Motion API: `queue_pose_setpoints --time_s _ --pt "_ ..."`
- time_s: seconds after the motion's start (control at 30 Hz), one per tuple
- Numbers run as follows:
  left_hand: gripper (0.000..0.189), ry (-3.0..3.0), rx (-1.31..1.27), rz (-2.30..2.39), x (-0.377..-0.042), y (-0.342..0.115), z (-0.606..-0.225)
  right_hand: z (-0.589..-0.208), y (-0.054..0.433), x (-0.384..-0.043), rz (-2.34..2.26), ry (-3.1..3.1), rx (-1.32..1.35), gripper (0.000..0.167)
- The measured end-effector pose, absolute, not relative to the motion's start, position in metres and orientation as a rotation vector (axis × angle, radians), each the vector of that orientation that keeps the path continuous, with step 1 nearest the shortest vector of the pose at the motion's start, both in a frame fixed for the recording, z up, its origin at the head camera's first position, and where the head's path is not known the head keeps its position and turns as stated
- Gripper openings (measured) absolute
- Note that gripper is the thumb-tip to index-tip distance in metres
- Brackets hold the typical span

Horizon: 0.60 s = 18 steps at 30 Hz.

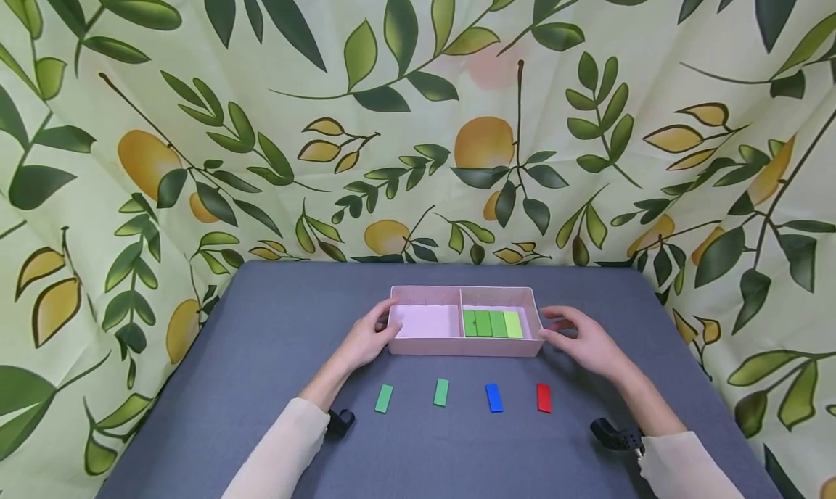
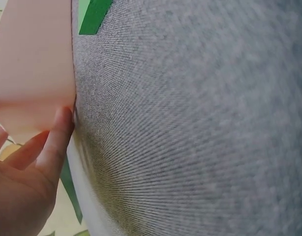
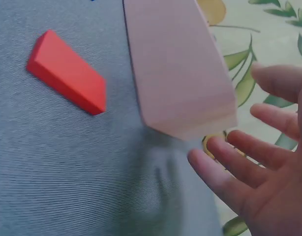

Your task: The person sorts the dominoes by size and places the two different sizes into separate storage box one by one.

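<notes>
A pink two-compartment box lies on the table, its long side toward me. Several green blocks, one a lighter green, stand in a row in its right compartment; the left compartment shows only its floor. My left hand touches the box's left end with relaxed fingers. At the right end is my right hand, its fingers spread and, in the right wrist view, slightly apart from the box wall. In front of the box lie two green blocks, a blue block and a red block.
A grey-blue cloth covers the table. Behind it and at both sides hangs a leaf-patterned curtain. Black straps sit on both wrists, by the light sleeves.
</notes>
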<state>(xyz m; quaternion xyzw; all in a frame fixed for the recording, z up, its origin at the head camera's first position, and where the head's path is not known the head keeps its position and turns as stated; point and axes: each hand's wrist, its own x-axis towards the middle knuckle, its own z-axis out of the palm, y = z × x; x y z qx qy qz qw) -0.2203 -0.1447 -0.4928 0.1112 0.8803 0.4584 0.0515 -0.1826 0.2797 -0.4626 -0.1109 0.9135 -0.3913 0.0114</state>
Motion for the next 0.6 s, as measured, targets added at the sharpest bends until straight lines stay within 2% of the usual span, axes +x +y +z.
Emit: queue_pose_setpoints --time_s 0.23,0.6 --pt "0.054 2.684 0.335 1.402 -0.220 -0.142 -0.491 -0.478 0.284 -0.188 -1.528 2.505 -0.329 0.057" --pt "0.055 2.672 0.349 1.412 -0.220 -0.144 -0.490 -0.484 0.284 -0.200 -1.619 2.311 -0.271 0.062"
